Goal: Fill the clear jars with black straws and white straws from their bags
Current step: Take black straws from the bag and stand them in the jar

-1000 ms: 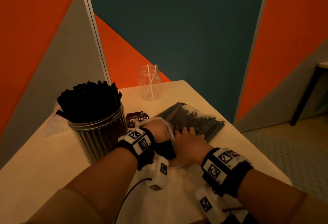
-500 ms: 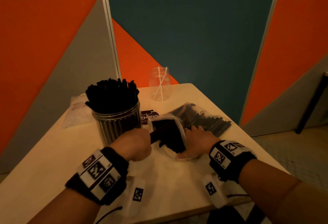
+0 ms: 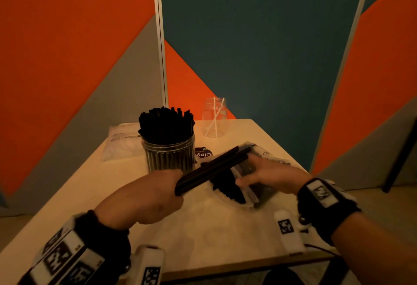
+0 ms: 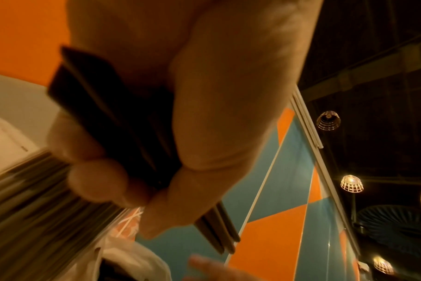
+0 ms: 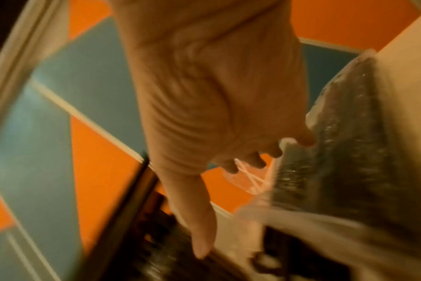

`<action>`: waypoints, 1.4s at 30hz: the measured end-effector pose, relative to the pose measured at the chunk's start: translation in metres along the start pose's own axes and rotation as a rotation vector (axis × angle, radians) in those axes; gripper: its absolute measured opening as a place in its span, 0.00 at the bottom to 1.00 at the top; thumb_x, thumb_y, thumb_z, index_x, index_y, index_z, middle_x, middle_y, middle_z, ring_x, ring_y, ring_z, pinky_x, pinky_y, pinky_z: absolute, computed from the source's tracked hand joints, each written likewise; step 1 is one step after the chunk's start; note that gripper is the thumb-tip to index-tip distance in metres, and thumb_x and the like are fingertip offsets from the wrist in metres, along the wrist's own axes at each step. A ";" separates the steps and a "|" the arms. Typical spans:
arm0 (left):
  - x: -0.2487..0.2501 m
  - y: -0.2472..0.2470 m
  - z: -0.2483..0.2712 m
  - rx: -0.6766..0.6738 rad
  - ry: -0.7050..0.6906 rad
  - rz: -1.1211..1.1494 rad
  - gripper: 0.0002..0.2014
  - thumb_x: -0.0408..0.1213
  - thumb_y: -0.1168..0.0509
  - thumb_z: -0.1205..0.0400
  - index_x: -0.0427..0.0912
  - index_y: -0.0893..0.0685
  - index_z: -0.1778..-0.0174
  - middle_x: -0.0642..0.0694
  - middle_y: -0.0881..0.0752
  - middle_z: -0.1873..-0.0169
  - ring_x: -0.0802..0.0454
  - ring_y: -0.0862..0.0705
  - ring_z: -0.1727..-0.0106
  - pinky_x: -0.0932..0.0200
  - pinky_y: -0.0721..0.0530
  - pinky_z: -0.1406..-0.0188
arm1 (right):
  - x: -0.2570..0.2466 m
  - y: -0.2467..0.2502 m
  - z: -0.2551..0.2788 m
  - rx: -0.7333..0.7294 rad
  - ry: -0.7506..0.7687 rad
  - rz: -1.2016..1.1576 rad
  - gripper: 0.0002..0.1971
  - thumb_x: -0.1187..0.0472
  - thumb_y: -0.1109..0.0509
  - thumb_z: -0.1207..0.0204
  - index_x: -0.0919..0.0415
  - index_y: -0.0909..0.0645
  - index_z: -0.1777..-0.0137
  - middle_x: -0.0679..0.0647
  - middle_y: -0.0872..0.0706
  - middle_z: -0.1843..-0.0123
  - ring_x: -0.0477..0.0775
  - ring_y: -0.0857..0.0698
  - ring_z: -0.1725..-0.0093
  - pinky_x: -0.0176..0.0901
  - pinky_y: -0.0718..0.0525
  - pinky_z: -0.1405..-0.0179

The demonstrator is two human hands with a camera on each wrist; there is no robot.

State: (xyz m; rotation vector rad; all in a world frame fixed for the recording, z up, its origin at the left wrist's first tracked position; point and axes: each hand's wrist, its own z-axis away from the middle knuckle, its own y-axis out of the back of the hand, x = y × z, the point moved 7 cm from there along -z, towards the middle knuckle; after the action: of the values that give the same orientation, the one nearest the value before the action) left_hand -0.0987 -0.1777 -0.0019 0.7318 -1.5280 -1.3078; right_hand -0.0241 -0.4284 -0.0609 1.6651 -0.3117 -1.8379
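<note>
My left hand (image 3: 168, 186) grips a small bundle of black straws (image 3: 209, 168) by its near end, and the bundle slants up to the right over the table. The left wrist view shows my fingers (image 4: 96, 176) and thumb curled round the same black straws (image 4: 123, 106). My right hand (image 3: 259, 173) holds the clear bag of black straws (image 3: 262, 191), its fingertips (image 5: 308, 139) hooked over the bag (image 5: 349, 152). A clear jar (image 3: 169, 156) packed with black straws stands just beyond my left hand. A smaller clear jar (image 3: 214, 119) at the back holds two white straws.
A clear bag of white straws (image 3: 121, 141) lies at the table's back left. A dark "Clay" label (image 3: 203, 154) lies beside the full jar. The table (image 3: 214, 235) ends at a near edge below my wrists. Orange, grey and teal wall panels stand behind it.
My left hand has drawn a bundle of black straws out of the bag, toward me and to the left. My right hand stayed on the bag. The camera view tilted upward.
</note>
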 end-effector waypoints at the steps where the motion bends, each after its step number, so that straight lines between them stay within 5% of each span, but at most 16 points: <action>1: -0.001 0.000 -0.002 0.014 -0.008 0.025 0.05 0.42 0.35 0.17 0.58 0.25 0.51 0.55 0.18 0.57 0.58 0.19 0.59 0.64 0.24 0.66 | -0.017 0.010 0.010 0.014 0.121 -0.155 0.47 0.53 0.16 0.34 0.47 0.36 0.16 0.44 0.26 0.19 0.46 0.26 0.21 0.50 0.26 0.22; 3: 0.000 -0.004 -0.007 0.017 -0.033 0.098 0.07 0.43 0.34 0.17 0.60 0.24 0.50 0.56 0.19 0.58 0.60 0.20 0.62 0.67 0.26 0.69 | -0.049 0.031 0.028 0.115 0.284 -0.427 0.39 0.47 0.18 0.32 0.46 0.29 0.21 0.41 0.19 0.26 0.41 0.20 0.28 0.40 0.18 0.35; 6: 0.016 -0.011 -0.017 0.010 -0.144 0.220 0.07 0.44 0.32 0.20 0.61 0.23 0.52 0.56 0.18 0.59 0.63 0.18 0.65 0.67 0.22 0.72 | -0.083 0.049 0.039 0.336 0.418 -0.503 0.31 0.31 0.35 0.26 0.54 0.15 0.34 0.50 0.11 0.35 0.46 0.12 0.37 0.45 0.17 0.35; 10: 0.028 -0.016 -0.033 0.009 -0.184 0.383 0.11 0.44 0.31 0.21 0.59 0.21 0.44 0.56 0.17 0.59 0.59 0.12 0.67 0.60 0.12 0.68 | -0.123 0.049 0.042 0.528 0.522 -0.246 0.27 0.39 0.38 0.16 0.59 0.11 0.63 0.57 0.08 0.62 0.53 0.09 0.63 0.36 0.13 0.61; 13: 0.030 -0.020 -0.038 -0.008 -0.172 0.490 0.11 0.44 0.29 0.21 0.63 0.22 0.49 0.55 0.16 0.61 0.55 0.10 0.66 0.52 0.09 0.62 | -0.151 0.045 0.036 0.608 0.576 0.017 0.27 0.42 0.35 0.15 0.59 0.15 0.71 0.51 0.11 0.72 0.50 0.12 0.71 0.35 0.17 0.65; 15: 0.031 -0.015 -0.043 0.059 -0.150 0.630 0.11 0.40 0.28 0.22 0.56 0.20 0.47 0.52 0.14 0.63 0.51 0.10 0.68 0.48 0.09 0.60 | -0.172 0.027 0.029 0.583 0.643 0.108 0.26 0.44 0.34 0.16 0.59 0.17 0.72 0.47 0.14 0.75 0.44 0.15 0.75 0.34 0.20 0.69; 18: 0.027 -0.002 -0.051 0.226 -0.103 0.819 0.09 0.33 0.30 0.22 0.41 0.20 0.48 0.50 0.16 0.71 0.50 0.13 0.73 0.49 0.13 0.64 | -0.204 -0.009 0.017 0.532 0.757 0.213 0.24 0.41 0.33 0.18 0.55 0.19 0.71 0.49 0.16 0.73 0.48 0.16 0.70 0.51 0.17 0.65; 23: -0.007 0.019 -0.047 0.518 -0.003 0.963 0.06 0.31 0.33 0.18 0.46 0.20 0.56 0.45 0.18 0.73 0.50 0.17 0.74 0.56 0.17 0.70 | -0.211 0.001 0.009 0.658 0.842 -0.177 0.26 0.34 0.45 0.18 0.56 0.19 0.50 0.51 0.15 0.58 0.55 0.16 0.55 0.56 0.17 0.54; 25: -0.025 0.029 -0.042 0.589 0.017 1.065 0.04 0.28 0.35 0.17 0.41 0.20 0.53 0.43 0.19 0.74 0.50 0.18 0.76 0.60 0.19 0.74 | -0.195 -0.002 -0.003 0.671 0.787 -0.115 0.16 0.43 0.41 0.15 0.52 0.21 0.54 0.48 0.17 0.59 0.52 0.17 0.56 0.55 0.18 0.55; 28: -0.040 0.050 -0.035 0.697 -0.026 1.170 0.04 0.25 0.35 0.17 0.36 0.20 0.51 0.41 0.19 0.75 0.46 0.17 0.74 0.56 0.17 0.70 | -0.167 -0.036 -0.023 0.578 0.738 0.303 0.04 0.57 0.31 0.17 0.49 0.17 0.53 0.46 0.18 0.54 0.46 0.21 0.52 0.49 0.20 0.51; 31: -0.043 0.069 -0.035 0.767 -0.115 1.264 0.04 0.24 0.36 0.17 0.36 0.19 0.51 0.40 0.19 0.75 0.45 0.16 0.72 0.56 0.15 0.69 | -0.146 -0.070 -0.031 0.498 0.768 0.559 0.11 0.58 0.26 0.22 0.49 0.17 0.40 0.45 0.20 0.45 0.50 0.24 0.43 0.46 0.22 0.46; 34: -0.039 0.088 -0.041 0.820 -0.179 1.281 0.05 0.27 0.35 0.16 0.40 0.18 0.54 0.42 0.17 0.73 0.45 0.14 0.70 0.56 0.14 0.67 | -0.143 -0.075 -0.034 0.519 0.756 0.544 0.17 0.58 0.24 0.24 0.50 0.19 0.36 0.45 0.20 0.41 0.50 0.25 0.40 0.48 0.21 0.43; 42: -0.048 0.131 -0.077 0.954 -0.282 1.215 0.03 0.31 0.35 0.15 0.43 0.19 0.53 0.44 0.17 0.72 0.42 0.14 0.66 0.46 0.15 0.60 | -0.144 -0.077 -0.042 0.502 0.710 0.437 0.12 0.61 0.25 0.22 0.52 0.17 0.40 0.45 0.21 0.41 0.48 0.23 0.37 0.40 0.25 0.39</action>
State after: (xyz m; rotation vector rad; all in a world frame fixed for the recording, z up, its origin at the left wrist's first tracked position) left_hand 0.0081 -0.1329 0.1074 0.0193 -2.2464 0.2865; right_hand -0.0066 -0.2741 0.0043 2.2361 -0.7856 -0.8074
